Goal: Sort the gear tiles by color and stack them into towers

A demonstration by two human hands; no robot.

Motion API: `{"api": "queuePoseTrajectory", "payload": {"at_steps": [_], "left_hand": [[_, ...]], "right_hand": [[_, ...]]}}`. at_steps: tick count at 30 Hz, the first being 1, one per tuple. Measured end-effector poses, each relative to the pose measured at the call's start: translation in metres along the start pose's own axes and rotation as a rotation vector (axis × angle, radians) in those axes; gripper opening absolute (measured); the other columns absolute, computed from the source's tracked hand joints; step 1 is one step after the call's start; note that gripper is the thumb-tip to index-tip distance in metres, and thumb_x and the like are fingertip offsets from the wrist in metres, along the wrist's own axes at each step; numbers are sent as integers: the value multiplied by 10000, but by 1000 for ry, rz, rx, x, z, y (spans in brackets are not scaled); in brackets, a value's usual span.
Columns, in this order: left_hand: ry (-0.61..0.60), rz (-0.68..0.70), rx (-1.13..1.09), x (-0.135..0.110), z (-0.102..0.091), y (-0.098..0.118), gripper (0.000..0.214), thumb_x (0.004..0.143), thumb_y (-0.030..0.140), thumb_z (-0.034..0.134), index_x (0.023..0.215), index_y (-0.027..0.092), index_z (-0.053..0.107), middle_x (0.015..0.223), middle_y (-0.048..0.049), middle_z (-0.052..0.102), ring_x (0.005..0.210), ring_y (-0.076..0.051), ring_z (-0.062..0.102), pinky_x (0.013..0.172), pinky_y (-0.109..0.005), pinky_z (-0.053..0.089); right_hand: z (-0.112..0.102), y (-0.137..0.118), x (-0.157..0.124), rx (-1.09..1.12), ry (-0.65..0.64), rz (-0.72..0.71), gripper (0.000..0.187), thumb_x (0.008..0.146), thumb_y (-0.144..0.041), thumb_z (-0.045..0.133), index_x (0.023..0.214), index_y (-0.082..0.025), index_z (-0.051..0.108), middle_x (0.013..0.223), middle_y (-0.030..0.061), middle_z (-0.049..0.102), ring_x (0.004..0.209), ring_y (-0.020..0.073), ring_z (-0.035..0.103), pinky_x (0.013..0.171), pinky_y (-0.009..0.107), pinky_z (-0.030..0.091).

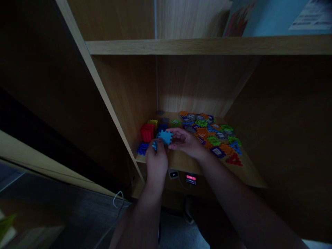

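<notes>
My left hand [158, 159] is closed on a light blue puzzle-edged tile [165, 137], its thumb pressing the near face. Another light blue toothed piece [155, 145] shows beside that thumb; whether the two are joined I cannot tell. From the right, my right hand [185, 141] curves around the same tile, with fingertips at its upper edge and the thumb by its lower right corner. Just left of the hands stand a red block of toothed tiles [147, 133] and a dark blue toothed piece [142, 149]. A yellow piece [153, 122] sits behind the red block.
Many flat toothed tiles in orange, green, grey and purple [207, 133] spread over the wooden shelf [181, 160]. A red triangular tile [234, 159] lies near its front edge. An upper shelf board [207, 46] crosses above. Below is a lit phone [191, 178] with a cable.
</notes>
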State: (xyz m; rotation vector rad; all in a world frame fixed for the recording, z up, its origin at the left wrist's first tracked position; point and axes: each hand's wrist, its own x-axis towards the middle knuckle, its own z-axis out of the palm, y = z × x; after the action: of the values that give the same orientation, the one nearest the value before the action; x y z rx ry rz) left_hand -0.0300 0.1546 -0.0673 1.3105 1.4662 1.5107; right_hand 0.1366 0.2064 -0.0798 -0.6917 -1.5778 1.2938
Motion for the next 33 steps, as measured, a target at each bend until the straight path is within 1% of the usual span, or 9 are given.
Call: {"api": "queuePoseTrajectory", "payload": {"at_steps": [4, 8, 10, 13, 17, 21, 27, 31, 33], "left_hand": [[-24, -50, -29, 3, 1, -3, 292, 1009, 405, 528, 838, 213, 666, 757, -5, 692, 745, -208, 627, 708, -305, 423], [-32, -36, -36, 3, -1, -2, 298, 1011, 383, 522, 780, 221, 618, 730, 4, 663, 728, -196, 607, 708, -297, 403], [-36, -39, -24, 2, -2, 0, 297, 1013, 367, 520, 773, 222, 616, 717, 6, 651, 717, -194, 599, 697, -295, 391], [-50, -51, 16, 2, -4, 3, 321, 1018, 366, 521, 743, 225, 607, 688, 4, 634, 690, -198, 589, 679, -296, 381], [-37, -4, 103, 4, -6, 2, 302, 1014, 353, 519, 755, 230, 613, 708, -14, 645, 712, -217, 598, 681, -299, 375], [-46, 18, 158, 5, -6, -1, 289, 1005, 351, 508, 767, 232, 619, 733, -32, 658, 735, -232, 609, 681, -304, 365], [-53, -6, 201, 6, -7, 1, 282, 996, 329, 513, 777, 221, 654, 772, -51, 704, 764, -240, 629, 692, -311, 372], [-61, -5, 180, 7, -8, 2, 378, 1025, 469, 531, 838, 202, 723, 737, -63, 704, 760, -250, 648, 674, -306, 390], [-130, -44, 69, 7, -8, 1, 429, 1017, 540, 549, 854, 195, 744, 678, -48, 673, 693, -223, 625, 628, -287, 382]], "right_hand": [[2, 2, 1, -45, 13, -8, 684, 762, -381, 955, 1360, -280, 639, 1036, 9, 742, 853, 161, 720, 827, 324, 600], [4, 2, 1, -175, 110, -24, 475, 823, -438, 892, 1212, -247, 699, 1033, 25, 726, 873, 159, 669, 819, 313, 568], [5, 0, 0, -214, 146, -49, 537, 809, -427, 901, 1270, -262, 680, 1058, 27, 707, 876, 160, 648, 799, 307, 555], [5, -1, -1, -248, 162, -68, 755, 781, -402, 922, 1449, -309, 583, 1155, 36, 680, 880, 160, 627, 765, 300, 540], [4, 0, -1, -285, 141, -74, 564, 809, -392, 890, 1312, -286, 657, 1113, 30, 676, 862, 158, 607, 776, 303, 525], [5, 1, -2, -291, 133, -71, 638, 803, -360, 892, 1373, -294, 612, 1164, 29, 655, 844, 142, 593, 736, 281, 502], [5, -1, 0, -269, 114, -32, 585, 804, -412, 880, 1315, -268, 634, 1065, 14, 666, 796, 142, 592, 697, 279, 482], [1, 5, 6, -279, 260, -53, 544, 804, -482, 869, 1238, -252, 634, 905, -16, 627, 778, 158, 587, 702, 295, 467], [-3, 9, 8, -335, 365, -41, 531, 802, -519, 853, 1204, -242, 642, 833, -32, 593, 744, 159, 564, 688, 299, 444]]}}
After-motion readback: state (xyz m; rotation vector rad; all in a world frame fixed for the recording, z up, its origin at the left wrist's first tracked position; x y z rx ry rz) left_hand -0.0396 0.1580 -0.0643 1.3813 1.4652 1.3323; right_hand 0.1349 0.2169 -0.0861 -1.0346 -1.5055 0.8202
